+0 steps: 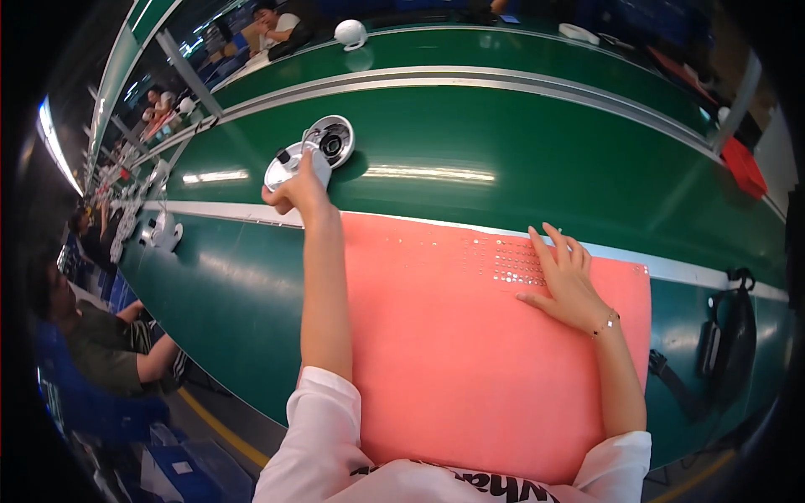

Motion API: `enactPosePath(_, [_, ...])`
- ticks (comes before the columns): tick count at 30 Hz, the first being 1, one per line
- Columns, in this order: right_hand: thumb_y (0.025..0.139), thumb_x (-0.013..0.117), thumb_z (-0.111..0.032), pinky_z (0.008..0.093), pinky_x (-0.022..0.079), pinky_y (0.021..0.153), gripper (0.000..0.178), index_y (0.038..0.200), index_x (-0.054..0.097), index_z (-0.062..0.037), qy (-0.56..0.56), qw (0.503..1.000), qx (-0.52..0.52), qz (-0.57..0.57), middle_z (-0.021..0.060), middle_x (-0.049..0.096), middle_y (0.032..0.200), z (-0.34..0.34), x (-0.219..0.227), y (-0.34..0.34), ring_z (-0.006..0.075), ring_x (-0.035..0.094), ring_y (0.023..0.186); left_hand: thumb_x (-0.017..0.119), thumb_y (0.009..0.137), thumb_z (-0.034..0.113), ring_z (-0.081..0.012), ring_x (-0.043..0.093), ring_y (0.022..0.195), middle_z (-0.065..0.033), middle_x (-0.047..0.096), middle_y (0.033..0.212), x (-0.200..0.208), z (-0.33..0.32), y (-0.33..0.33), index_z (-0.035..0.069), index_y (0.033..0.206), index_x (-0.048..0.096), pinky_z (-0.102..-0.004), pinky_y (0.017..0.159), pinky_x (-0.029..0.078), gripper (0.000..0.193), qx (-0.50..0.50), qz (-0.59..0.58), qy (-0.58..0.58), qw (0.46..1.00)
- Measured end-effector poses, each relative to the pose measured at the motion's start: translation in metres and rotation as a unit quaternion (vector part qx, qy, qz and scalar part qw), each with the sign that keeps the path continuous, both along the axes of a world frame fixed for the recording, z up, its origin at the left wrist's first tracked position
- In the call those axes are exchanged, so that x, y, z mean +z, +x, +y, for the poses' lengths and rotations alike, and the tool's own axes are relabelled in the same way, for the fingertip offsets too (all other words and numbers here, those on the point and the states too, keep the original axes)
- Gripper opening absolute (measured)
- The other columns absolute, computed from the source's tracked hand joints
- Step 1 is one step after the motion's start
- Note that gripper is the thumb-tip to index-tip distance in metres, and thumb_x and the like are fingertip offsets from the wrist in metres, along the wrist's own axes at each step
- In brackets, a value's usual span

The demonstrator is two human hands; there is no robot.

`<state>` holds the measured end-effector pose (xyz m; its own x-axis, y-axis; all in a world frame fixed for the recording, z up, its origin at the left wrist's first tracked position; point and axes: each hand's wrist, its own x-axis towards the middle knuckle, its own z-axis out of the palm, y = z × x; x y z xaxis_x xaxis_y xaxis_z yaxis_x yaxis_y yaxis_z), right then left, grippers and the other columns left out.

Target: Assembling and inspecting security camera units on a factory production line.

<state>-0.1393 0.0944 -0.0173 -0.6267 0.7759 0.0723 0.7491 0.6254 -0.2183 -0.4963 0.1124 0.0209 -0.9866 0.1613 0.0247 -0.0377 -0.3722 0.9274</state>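
My left hand (pixel 303 191) is out over the green belt, fingers closed on the edge of an opened white device housing (pixel 277 173). Joined to or touching that housing is a round white cup-shaped part (pixel 345 132) with a dark ring inside; a thin wire seems to run between them. A small black piece (pixel 283 156) sits on the housing. My right hand (pixel 570 283) lies with fingers spread on a pink mat (pixel 470 360), beside rows of small shiny round pieces (pixel 507 261). Nothing shows in its grip.
Across the belt (pixel 503 126) runs a metal rail (pixel 470 75). Another white device (pixel 164 231) stands on the bench to the left, and a white ball-shaped one (pixel 350 33) at the back. Black straps (pixel 736 335) and a red bin (pixel 743 166) are right. A co-worker (pixel 109 344) sits left.
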Motion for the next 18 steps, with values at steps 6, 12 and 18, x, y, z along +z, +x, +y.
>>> enactPosePath(6, [0.077, 0.066, -0.044, 0.0508, 0.021, 0.104, 0.083, 0.140, 0.027, -0.0085, 0.009, 1.000, 0.011, 0.002, 0.0178, 0.025, 0.141, 0.002, -0.002, 0.001, 0.0388, 0.026, 0.124, 0.061, 0.084, 0.023, -0.0321, 0.042, 0.118, -0.0143, 0.038, 0.132, -0.060, -0.009, -0.090, 0.005, 0.127, 0.035, -0.0490, 0.098, 0.034, 0.053, -0.151, -0.182, 0.121, 0.964])
enactPosePath(12, [0.077, 0.066, -0.044, 0.0510, 0.021, 0.103, 0.081, 0.141, 0.027, -0.0114, 0.027, 1.000, 0.012, 0.005, 0.0175, 0.024, 0.141, -0.003, 0.005, 0.002, 0.0389, 0.025, 0.123, 0.066, 0.081, 0.024, -0.0310, 0.045, 0.119, -0.0173, 0.042, 0.128, -0.088, -0.008, -0.103, 0.003, 0.139, 0.025, -0.0423, 0.097, 0.043, 0.074, -0.165, -0.099, 0.133, 0.972])
enactPosePath(18, [0.075, 0.070, -0.032, 0.0525, 0.021, 0.102, 0.081, 0.141, 0.027, -0.0156, 0.069, 0.996, 0.039, 0.040, 0.0149, 0.021, 0.142, -0.012, 0.017, -0.003, 0.0393, 0.024, 0.123, 0.065, 0.081, 0.032, -0.0278, 0.058, 0.102, -0.0206, 0.053, 0.117, -0.026, -0.017, -0.050, -0.001, 0.129, 0.044, -0.0357, 0.081, 0.052, 0.062, -0.176, -0.010, -0.010, 0.984])
